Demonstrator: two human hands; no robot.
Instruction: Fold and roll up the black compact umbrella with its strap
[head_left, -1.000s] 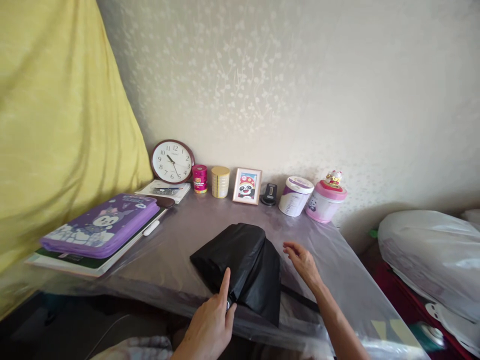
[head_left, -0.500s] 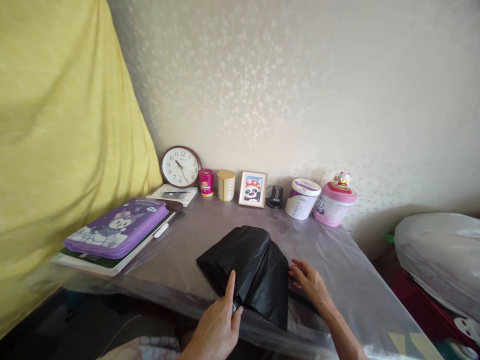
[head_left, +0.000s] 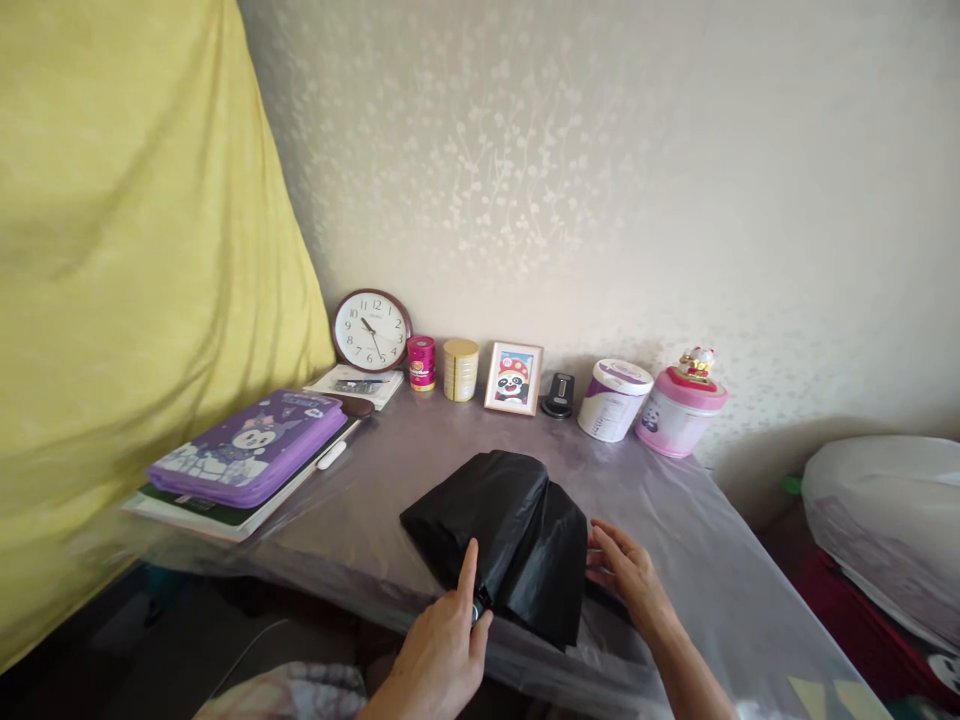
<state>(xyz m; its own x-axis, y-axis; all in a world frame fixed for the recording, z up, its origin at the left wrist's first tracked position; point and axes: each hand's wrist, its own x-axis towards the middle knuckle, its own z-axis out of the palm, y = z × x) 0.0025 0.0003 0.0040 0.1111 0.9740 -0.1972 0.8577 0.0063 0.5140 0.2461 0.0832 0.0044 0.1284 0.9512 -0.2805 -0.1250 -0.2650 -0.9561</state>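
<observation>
We have a black umbrella (head_left: 499, 520) at the near edge of the counter (head_left: 720, 590), its loose cloth spread in broad folds away from us and its handle (head_left: 475, 612) pointing back toward our body. Our left hand (head_left: 442, 645) has its grip closed around that handle, the index finger laid straight out against the cloth. Our right hand (head_left: 630, 580) is at the right-hand edge of the cloth, its grip loosely curved and part-open, with nothing visibly held; we cannot tell whether its fingertips touch the fabric.

To handle this well, we would let the left grip do the steadying, firm on the handle so the shaft does not roll, the long finger only lightly pressing. The right is best used softly: take one fold by its edge, smooth it flat, and avoid bunching two together. Tugging hard could twist the handle. The plastic cover on the counter looks slick, so slipping seems likely.
</observation>
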